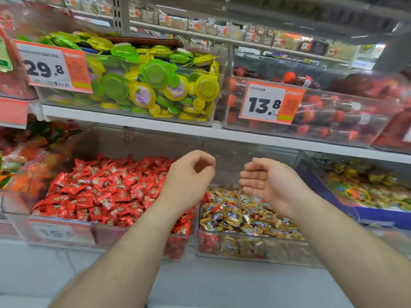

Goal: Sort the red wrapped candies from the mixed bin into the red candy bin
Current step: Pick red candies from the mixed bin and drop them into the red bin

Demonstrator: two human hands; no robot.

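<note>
The left hand [188,181] hovered with fingers curled inward and thumb meeting the fingertips; whether it pinched anything could not be told. The right hand [264,183] was held open, palm up, fingers relaxed, holding nothing. The left hand hung over the right edge of the red candy bin [66,236], heaped with red wrapped candies [106,187]; the right was above the adjoining mixed bin [255,252], where gold wrappers outnumbered scattered red ones. Price tags [270,103] fronted the bins on the upper shelf [124,120].
</note>
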